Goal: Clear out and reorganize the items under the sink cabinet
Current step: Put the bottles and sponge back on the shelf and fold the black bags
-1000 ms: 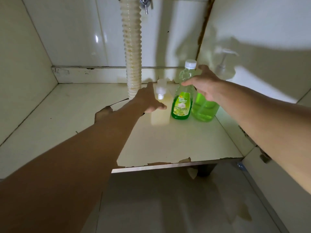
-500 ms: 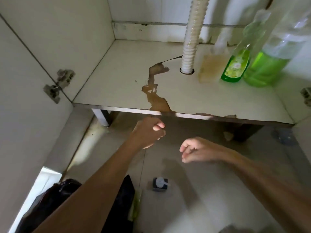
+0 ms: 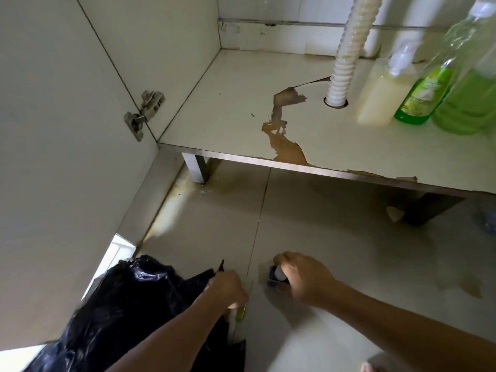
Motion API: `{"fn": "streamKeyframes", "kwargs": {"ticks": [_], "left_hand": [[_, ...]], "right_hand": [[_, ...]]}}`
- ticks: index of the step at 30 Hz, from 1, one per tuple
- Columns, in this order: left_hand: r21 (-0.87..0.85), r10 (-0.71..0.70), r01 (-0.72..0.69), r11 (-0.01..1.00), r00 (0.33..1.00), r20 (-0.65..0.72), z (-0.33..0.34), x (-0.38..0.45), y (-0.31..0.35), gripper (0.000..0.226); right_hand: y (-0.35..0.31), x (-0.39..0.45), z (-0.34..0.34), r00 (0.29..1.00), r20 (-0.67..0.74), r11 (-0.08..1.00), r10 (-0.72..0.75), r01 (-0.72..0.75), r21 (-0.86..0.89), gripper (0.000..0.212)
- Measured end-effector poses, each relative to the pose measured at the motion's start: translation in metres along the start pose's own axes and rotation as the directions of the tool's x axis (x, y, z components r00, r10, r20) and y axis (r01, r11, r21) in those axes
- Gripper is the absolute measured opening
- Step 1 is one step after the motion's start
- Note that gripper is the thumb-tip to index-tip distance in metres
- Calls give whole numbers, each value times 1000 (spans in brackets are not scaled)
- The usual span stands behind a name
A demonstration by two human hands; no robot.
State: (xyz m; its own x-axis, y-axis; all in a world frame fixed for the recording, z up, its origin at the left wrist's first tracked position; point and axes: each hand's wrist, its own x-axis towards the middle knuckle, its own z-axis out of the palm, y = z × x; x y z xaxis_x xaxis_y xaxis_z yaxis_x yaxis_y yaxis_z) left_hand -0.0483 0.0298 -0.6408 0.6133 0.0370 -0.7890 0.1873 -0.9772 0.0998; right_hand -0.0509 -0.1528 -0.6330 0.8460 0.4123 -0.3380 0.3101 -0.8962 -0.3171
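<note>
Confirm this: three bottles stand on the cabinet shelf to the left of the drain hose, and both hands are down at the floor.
One thing is wrong: the three bottles stand to the right of the drain hose, not the left, as the head view shows. The left hand and right hand are indeed down at the floor.

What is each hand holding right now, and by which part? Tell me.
The right hand grips the small dark container with a white top from above, on the floor. The left hand reaches a yellow-green item beside the black plastic bag; its hold cannot be told.
</note>
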Motion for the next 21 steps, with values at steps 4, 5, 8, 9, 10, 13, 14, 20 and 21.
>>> {"fn": "streamKeyframes", "kwargs": {"ticks": [4,5,8,9,10,13,14,20,21], "left_hand": [[63,-47,46,997,999,24,9,4,-16,39],[80,-59,56,995,998,38,13,4,-16,48],[138,-117,112,984,993,28,22,1,-6,77],[149,-121,120,982,993,2,26,1,-2,79],[143,-122,124,982,992,-22,28,1,2,77],[30,-90,92,995,994,-69,22,1,7,71],[-20,-71,70,997,994,-83,15,0,10,70],[-329,25,-107,938,969,-245,-50,-30,23,52],[-355,45,-138,925,965,-257,-61,-38,25,48]], "right_hand": [[4,0,6,997,-49,997,-59,56,-50,23],[4,0,6,997,-50,997,-57,54,-56,23],[3,1,8,999,-30,999,-32,31,-37,24],[3,2,8,1000,-23,999,-21,20,-27,24],[4,1,7,1000,-13,1000,-17,17,-24,22],[6,-2,-1,1000,21,1000,-19,19,-7,23],[8,-5,-7,999,34,1000,-9,8,22,22],[31,-14,-86,998,50,977,26,-36,211,17],[33,-17,-104,999,45,975,26,-35,218,16]]}}
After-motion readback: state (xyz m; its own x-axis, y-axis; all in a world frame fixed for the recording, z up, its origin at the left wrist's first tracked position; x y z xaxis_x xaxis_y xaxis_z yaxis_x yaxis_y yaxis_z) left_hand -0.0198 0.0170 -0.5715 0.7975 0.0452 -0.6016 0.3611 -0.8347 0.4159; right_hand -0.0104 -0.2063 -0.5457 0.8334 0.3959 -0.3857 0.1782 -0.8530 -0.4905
